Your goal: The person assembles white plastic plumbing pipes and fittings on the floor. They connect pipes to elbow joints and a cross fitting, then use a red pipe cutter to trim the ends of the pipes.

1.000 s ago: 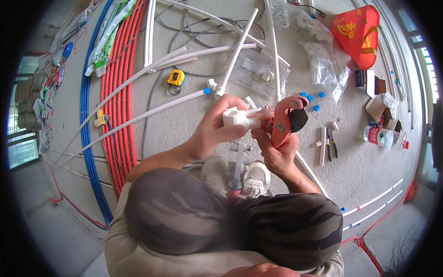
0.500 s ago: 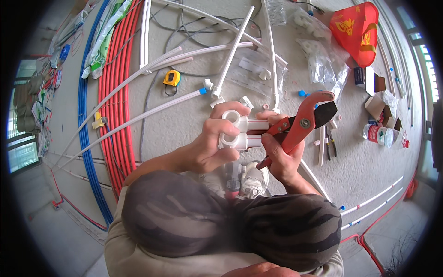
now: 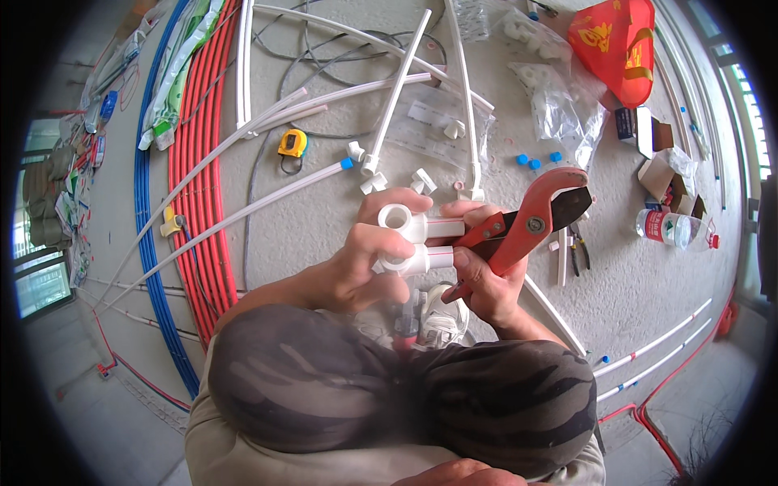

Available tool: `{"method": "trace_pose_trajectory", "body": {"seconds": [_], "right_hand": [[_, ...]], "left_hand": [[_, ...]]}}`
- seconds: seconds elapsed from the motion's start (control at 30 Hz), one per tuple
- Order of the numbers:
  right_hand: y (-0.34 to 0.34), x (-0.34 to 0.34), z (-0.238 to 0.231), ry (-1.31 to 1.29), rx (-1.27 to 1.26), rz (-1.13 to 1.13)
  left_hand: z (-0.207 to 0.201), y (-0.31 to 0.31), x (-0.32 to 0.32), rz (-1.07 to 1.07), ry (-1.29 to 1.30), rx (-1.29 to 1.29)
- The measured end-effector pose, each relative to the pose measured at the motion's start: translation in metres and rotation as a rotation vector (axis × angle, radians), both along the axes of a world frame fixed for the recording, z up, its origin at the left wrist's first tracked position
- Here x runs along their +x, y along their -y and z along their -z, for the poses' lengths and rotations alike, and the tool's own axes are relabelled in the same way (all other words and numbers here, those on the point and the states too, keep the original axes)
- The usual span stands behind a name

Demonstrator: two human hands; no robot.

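My left hand (image 3: pixel 362 257) is closed around two white plastic pipe fittings (image 3: pixel 413 228), one beyond the other, with a round opening facing up on the far one. A short white pipe piece with a red stripe (image 3: pixel 442 257) runs right from each fitting. Wrapped round a red-handled pipe cutter (image 3: pixel 523 243), my right hand (image 3: pixel 493 293) also has its fingertips at the right ends of the pipe pieces. The cutter's dark jaw points up and right, away from the pipes. My right fingers partly hide those pipe ends.
White pipes (image 3: pixel 397 93) and loose fittings (image 3: pixel 374 183) lie ahead on the concrete floor. Red pipes (image 3: pixel 194 162) and blue pipes (image 3: pixel 146 194) run along the left, near a yellow tape measure (image 3: pixel 292 143). Pliers (image 3: pixel 579 251), a bottle (image 3: pixel 666 228) and a red bag (image 3: pixel 620 49) are right.
The view has shifted slightly. My left fingers cover more of the near fitting's opening. Both hands keep hold of the fittings and the cutter, close together.
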State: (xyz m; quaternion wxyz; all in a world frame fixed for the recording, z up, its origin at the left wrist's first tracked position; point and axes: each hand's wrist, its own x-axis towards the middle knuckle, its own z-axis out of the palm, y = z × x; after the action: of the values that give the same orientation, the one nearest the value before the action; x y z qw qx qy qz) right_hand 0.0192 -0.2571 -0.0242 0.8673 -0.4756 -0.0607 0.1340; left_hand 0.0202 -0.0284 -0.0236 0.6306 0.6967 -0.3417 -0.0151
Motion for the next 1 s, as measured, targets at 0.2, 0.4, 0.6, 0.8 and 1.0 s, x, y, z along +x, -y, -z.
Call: {"method": "trace_pose_trajectory", "body": {"seconds": [0.2,0.4,0.6,0.8,1.0], "right_hand": [[0.005,-0.001,-0.006,-0.047,-0.052,-0.037],[0.002,-0.004,-0.003,-0.024,0.076,-0.011],[0.001,-0.003,0.003,0.016,0.077,-0.003],[0.001,-0.004,-0.002,-0.045,0.037,-0.004],[-0.001,-0.004,-0.002,-0.025,0.046,-0.004]], "left_hand": [[-0.002,0.001,-0.004,0.023,-0.045,-0.024],[-0.006,0.005,-0.001,0.010,0.005,-0.050],[-0.009,0.001,-0.003,0.021,-0.055,-0.027],[-0.013,0.002,-0.004,0.014,-0.057,-0.033],[-0.013,0.000,-0.006,-0.011,-0.040,0.001]]}}
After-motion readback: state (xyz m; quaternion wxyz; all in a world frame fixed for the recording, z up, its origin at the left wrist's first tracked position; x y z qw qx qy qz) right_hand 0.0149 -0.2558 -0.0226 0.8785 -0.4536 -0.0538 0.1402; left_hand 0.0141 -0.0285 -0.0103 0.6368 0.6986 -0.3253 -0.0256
